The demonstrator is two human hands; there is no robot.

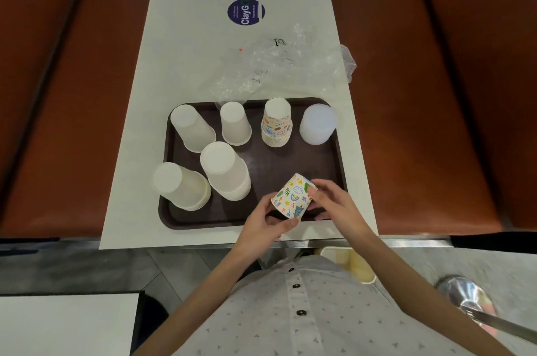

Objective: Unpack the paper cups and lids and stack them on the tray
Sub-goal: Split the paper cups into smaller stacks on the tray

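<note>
Along the tray's left side you have four upside-down white stacks: one at the front-left corner close to the rim, one behind it, a taller one toward the middle, and a single-looking one at the back. Right of those, the patterned stack and the lid stack stand near the back rim, with the lids tight to the right edge. The bare tray floor in front of them is your open room. Over the front rim there, your left hand and right hand both grip a tilted patterned cup. Behind the tray, crumpled plastic wrap spills past the surface's right edge.
</note>
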